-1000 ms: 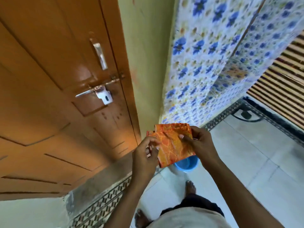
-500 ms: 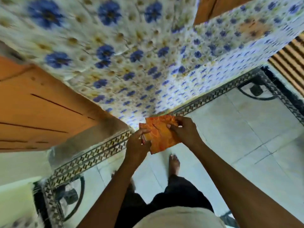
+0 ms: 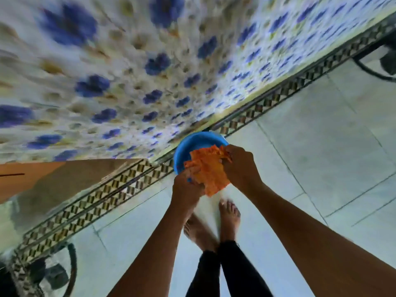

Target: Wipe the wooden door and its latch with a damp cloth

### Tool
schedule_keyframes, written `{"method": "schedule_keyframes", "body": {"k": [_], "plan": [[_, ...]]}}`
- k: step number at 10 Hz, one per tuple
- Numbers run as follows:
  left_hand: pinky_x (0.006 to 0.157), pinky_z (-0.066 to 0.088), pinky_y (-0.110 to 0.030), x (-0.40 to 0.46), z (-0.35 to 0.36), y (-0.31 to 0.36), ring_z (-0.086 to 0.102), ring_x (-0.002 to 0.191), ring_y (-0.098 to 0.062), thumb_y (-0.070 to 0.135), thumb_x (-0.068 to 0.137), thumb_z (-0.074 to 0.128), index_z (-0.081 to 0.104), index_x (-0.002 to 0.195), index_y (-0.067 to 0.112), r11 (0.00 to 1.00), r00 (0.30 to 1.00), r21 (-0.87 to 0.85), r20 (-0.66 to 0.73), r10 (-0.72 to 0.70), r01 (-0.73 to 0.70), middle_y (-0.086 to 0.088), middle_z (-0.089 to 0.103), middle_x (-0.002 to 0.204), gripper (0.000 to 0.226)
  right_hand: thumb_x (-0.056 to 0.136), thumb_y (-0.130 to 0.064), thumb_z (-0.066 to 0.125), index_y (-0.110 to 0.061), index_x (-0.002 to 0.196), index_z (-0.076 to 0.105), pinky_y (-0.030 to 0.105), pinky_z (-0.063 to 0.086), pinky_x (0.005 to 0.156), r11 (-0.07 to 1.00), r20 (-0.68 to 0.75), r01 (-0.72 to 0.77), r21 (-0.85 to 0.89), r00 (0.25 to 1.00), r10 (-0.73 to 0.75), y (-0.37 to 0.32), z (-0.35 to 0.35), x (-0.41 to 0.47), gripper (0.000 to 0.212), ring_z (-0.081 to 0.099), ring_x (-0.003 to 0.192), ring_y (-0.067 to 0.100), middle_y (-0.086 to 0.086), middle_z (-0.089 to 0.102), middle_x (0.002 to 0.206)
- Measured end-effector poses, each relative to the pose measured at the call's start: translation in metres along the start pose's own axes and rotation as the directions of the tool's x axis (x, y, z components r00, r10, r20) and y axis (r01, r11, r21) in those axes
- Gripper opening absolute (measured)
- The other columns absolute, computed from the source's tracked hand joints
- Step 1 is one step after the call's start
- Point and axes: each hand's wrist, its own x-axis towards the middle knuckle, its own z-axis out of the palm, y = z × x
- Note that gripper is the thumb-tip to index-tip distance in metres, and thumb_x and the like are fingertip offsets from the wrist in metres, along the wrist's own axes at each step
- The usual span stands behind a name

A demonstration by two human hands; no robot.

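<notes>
An orange cloth (image 3: 210,170) hangs crumpled between both hands, just above a blue bowl (image 3: 188,146) that stands on the floor against the wall. My left hand (image 3: 186,187) grips the cloth's lower left edge. My right hand (image 3: 240,166) grips its upper right edge. Only the bottom corner of the wooden door (image 3: 27,179) shows at the far left; its latch is out of view.
A wall of blue-flower tiles (image 3: 150,71) fills the top of the view, with a patterned border strip (image 3: 267,103) along its foot. Pale floor tiles (image 3: 321,157) lie to the right. My bare feet (image 3: 227,215) stand just behind the bowl. Dark round objects sit at the lower left and upper right corners.
My view has swung down from the door and latch to the floor. Both hands have lowered the cloth over the blue bowl, and the cloth has gone from flat to bunched.
</notes>
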Motion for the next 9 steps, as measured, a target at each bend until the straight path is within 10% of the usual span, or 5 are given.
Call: {"method": "schedule_keyframes", "body": {"k": [2,6,7,9], "plan": [[0.044,0.046,-0.022,0.15,0.04,-0.079,0.054,0.061,-0.025,-0.024,0.087,0.05,0.066,0.088,0.005,0.987,0.983,-0.034,-0.091,-0.159,0.157,-0.01,0.061,0.073,0.033,0.093,-0.023,0.054,-0.013,0.086,0.06,0.033,0.04,0.067,0.999,0.003,0.007,-0.035,1.0,-0.007,0.068,0.116,0.124,0.014,0.067,0.086,0.033,0.012,0.071,0.089],[0.105,0.054,-0.041,0.299,0.072,-0.178,0.067,0.122,-0.039,0.018,0.09,0.068,0.071,0.126,-0.002,0.938,0.955,0.25,-0.236,-0.182,0.241,-0.025,0.071,0.126,0.041,0.103,-0.017,0.04,-0.002,0.122,0.062,0.035,0.041,0.095,0.964,0.068,-0.03,-0.264,0.996,0.05,0.143,0.226,0.24,0.033,0.057,0.123,0.037,0.023,0.06,0.13],[0.102,0.045,-0.035,0.285,0.077,-0.189,0.063,0.121,-0.039,0.008,0.094,0.064,0.073,0.12,0.0,0.881,0.953,0.456,-0.302,0.021,0.125,-0.025,0.07,0.126,0.029,0.099,-0.015,0.043,-0.004,0.113,0.064,0.042,0.049,0.097,0.988,-0.023,-0.079,-0.136,0.997,0.076,0.147,0.238,0.233,0.028,0.063,0.112,0.038,0.023,0.065,0.119],[0.098,0.049,-0.031,0.312,0.086,-0.208,0.062,0.128,-0.033,0.02,0.103,0.06,0.068,0.13,0.01,0.896,0.973,0.411,-0.214,-0.086,0.169,-0.019,0.067,0.137,0.03,0.103,-0.021,0.045,-0.015,0.127,0.066,0.032,0.041,0.106,0.992,0.108,-0.127,0.017,0.986,0.125,0.147,0.243,0.245,0.033,0.056,0.13,0.031,0.015,0.061,0.139]]}}
